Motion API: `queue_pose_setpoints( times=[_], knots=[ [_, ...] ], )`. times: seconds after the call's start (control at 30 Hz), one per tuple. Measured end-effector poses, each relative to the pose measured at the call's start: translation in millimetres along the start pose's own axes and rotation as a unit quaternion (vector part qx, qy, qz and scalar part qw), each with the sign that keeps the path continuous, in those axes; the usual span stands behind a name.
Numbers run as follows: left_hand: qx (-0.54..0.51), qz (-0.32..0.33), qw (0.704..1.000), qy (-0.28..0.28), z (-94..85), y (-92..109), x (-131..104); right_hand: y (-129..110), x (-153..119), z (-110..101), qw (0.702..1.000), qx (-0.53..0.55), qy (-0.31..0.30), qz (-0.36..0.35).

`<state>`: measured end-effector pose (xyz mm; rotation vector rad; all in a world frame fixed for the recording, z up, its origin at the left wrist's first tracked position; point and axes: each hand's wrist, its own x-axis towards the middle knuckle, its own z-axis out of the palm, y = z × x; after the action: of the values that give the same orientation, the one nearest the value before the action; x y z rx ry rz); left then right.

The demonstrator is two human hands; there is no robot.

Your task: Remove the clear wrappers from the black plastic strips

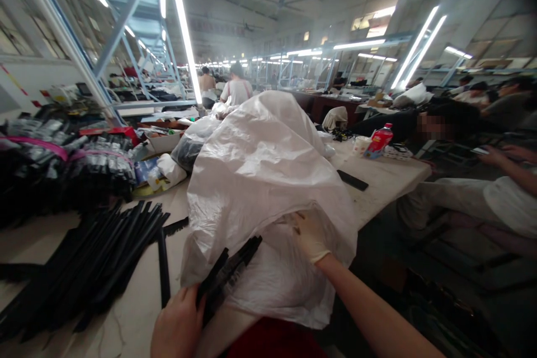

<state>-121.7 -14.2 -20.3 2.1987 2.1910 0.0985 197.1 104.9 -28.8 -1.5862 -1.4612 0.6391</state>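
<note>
In the lower left, my left hand (178, 319) is closed around a small bundle of black strips (232, 268), their far ends resting against a large white plastic bag (268, 145). The bag is bulky and crumpled and stands on the table before me. My right hand (308, 235), in a pale glove, reaches under the raised edge of the bag's opening. Its fingers look stretched and slightly apart, with the tips partly hidden by the plastic. What the bag contains cannot be seen. More loose black strips (113, 263) lie in a pile left of my left hand.
Tied black bundles (100, 162) with pink bands stand at the back left. A dark phone (352, 180), a red-labelled bottle (380, 140) and a paper cup (361, 145) are on the table (390, 179) at right. People sit close by on the right.
</note>
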Motion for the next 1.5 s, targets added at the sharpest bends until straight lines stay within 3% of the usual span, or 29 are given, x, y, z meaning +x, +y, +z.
queue_pose_setpoints(
  times=[0.13,0.27,0.33,0.43,0.5,0.6,0.73,0.8,1.03,1.23,1.4,1.5],
  knots=[
    [-0.069,-0.022,0.997,0.023,-6.0,-12.4,-11.8,-4.6,14.4,-7.7,0.994,-0.099,-0.043,-0.026],
    [-0.204,-0.078,0.975,0.029,-20.6,-12.1,-32.4,-16.8,1.5,-17.6,0.988,-0.137,-0.053,-0.048],
    [-0.304,-0.097,0.948,0.022,-31.5,0.7,-39.6,-28.5,-17.8,-19.7,0.991,-0.102,-0.061,-0.058],
    [-0.45,-0.087,0.889,-0.013,-45.2,31.0,-40.0,-49.3,-54.3,-14.1,0.988,0.079,-0.132,-0.022],
    [-0.506,-0.062,0.858,-0.061,-48.6,52.2,-34.4,-62.6,-77.4,-5.5,0.957,0.209,-0.198,0.04],
    [-0.562,-0.055,0.818,-0.106,-44.3,75.5,-24.1,-78.6,-104.5,9.4,0.904,0.313,-0.263,0.125],
    [-0.644,-0.116,0.753,-0.074,-36.3,85.0,-18.5,-90.2,-125.8,22.2,0.858,0.342,-0.344,0.169],
    [-0.66,-0.141,0.735,-0.061,-37.2,81.9,-19.3,-91.6,-131.2,22.6,0.847,0.335,-0.377,0.169],
    [-0.673,-0.169,0.72,-0.007,-60.7,60.1,-11.7,-89.4,-144.5,14.2,0.784,0.259,-0.526,0.203],
    [-0.681,-0.142,0.718,0.03,-74.3,59.5,5.0,-91.1,-158.2,24.8,0.725,0.276,-0.588,0.231],
    [-0.669,-0.109,0.735,0.008,-74.4,64.3,18.1,-92.7,-166.8,34.6,0.747,0.188,-0.59,0.243],
    [-0.639,-0.101,0.763,-0.001,-74.3,63.0,23.1,-91.7,-162.1,34.3,0.734,0.213,-0.599,0.24]
  ],
)
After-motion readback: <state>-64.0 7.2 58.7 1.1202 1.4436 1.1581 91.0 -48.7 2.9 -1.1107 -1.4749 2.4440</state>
